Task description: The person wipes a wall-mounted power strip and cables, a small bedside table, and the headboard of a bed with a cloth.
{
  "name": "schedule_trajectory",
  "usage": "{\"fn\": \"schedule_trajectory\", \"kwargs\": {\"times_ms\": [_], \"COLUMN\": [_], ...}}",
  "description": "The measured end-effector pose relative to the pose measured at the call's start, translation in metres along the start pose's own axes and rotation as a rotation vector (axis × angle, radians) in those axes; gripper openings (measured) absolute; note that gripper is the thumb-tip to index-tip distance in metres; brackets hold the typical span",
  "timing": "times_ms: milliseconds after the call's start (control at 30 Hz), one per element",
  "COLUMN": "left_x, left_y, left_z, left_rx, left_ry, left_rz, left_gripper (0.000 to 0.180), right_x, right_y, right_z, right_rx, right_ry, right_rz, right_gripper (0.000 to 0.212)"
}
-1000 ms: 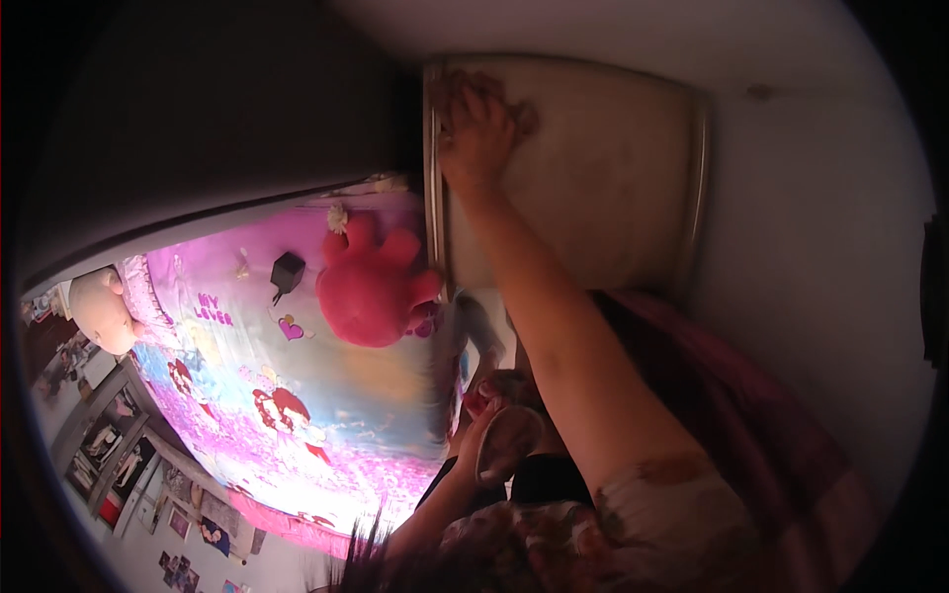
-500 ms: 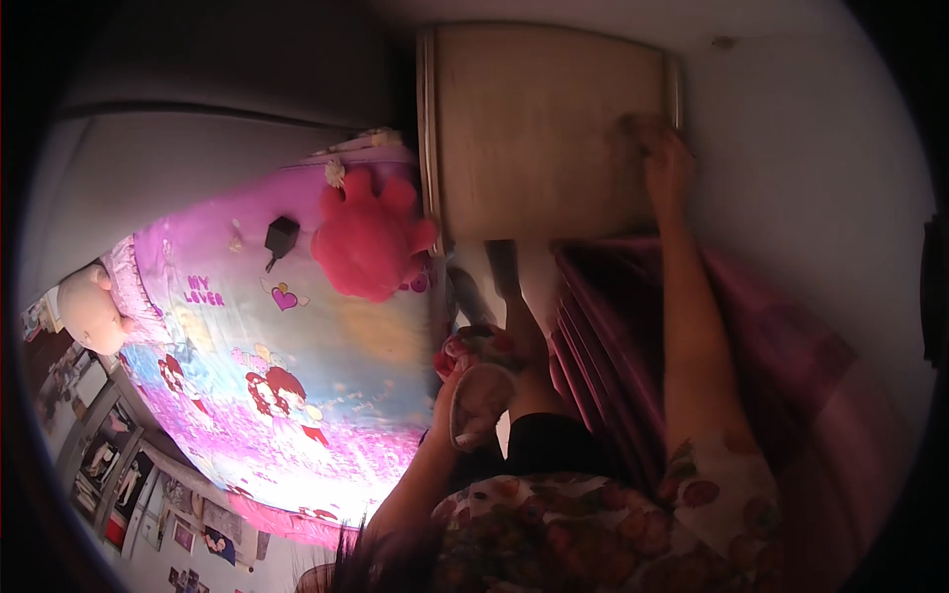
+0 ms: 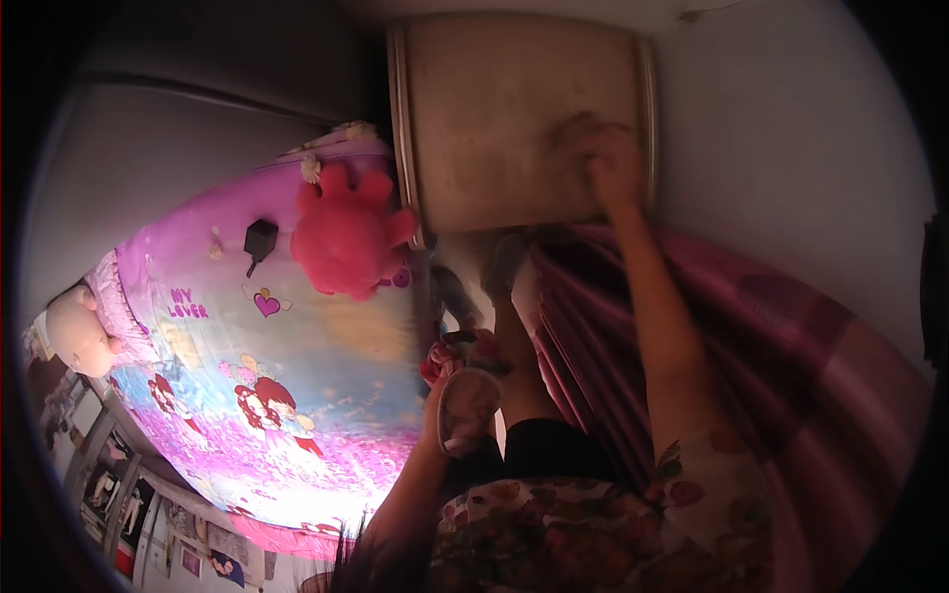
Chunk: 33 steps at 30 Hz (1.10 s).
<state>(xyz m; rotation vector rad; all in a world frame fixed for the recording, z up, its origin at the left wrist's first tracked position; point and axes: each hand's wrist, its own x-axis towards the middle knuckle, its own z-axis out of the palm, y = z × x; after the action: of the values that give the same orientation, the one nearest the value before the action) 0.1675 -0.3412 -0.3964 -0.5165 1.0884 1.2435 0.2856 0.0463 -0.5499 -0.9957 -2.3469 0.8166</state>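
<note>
My left hand (image 3: 435, 371) is closed round a soft bundle (image 3: 467, 407) of red-and-white floral cloth with a pale pink oval part; its exact kind is not clear. It is held low in front of my legs, beside the bed edge. Over the right part of a light wooden cabinet top (image 3: 504, 119) reaches my right hand (image 3: 608, 163), its arm stretched forward. Motion smears those fingers, so I cannot tell their shape or whether they touch the wood. Smudgy marks show on the cabinet top.
At left lies a bed (image 3: 356, 336) with a printed pink-and-blue cover. On it are a red plush toy (image 3: 346, 232) and a small black object (image 3: 260, 242); a pale plush (image 3: 79, 331) lies at its far-left end. A dark pink curtain (image 3: 781, 306) hangs beside my right arm.
My right hand has moved left across the cabinet top, away from its right edge. The whole view has shifted slightly. The left hand still holds the floral bundle.
</note>
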Motion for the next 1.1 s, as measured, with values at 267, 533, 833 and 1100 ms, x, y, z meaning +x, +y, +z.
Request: {"fn": "schedule_trajectory", "kwargs": {"times_ms": [267, 533, 833, 1100], "left_x": [0.012, 0.028, 0.029, 0.027], "left_y": [-0.038, -0.017, -0.017, -0.008], "left_z": [-0.034, -0.012, 0.005, -0.009], "left_rx": [-0.257, -0.485, -0.451, -0.73], "left_ry": [-0.182, 0.012, -0.207, -0.106], "left_rz": [-0.22, -0.206, -0.24, -0.314], "left_gripper": [0.042, 0.045, 0.037, 0.053], "right_x": [-0.119, 0.097, -0.19, 0.086], "right_y": [-0.144, -0.035, 0.031, -0.019], "right_z": [0.115, -0.012, -0.041, -0.016], "right_rx": [0.288, -0.438, -0.138, 0.303], "right_ry": [-0.16, 0.047, -0.358, 0.184], "right_rz": [0.245, -0.023, 0.358, 0.22], "right_gripper": [0.029, 0.031, 0.036, 0.042]}}
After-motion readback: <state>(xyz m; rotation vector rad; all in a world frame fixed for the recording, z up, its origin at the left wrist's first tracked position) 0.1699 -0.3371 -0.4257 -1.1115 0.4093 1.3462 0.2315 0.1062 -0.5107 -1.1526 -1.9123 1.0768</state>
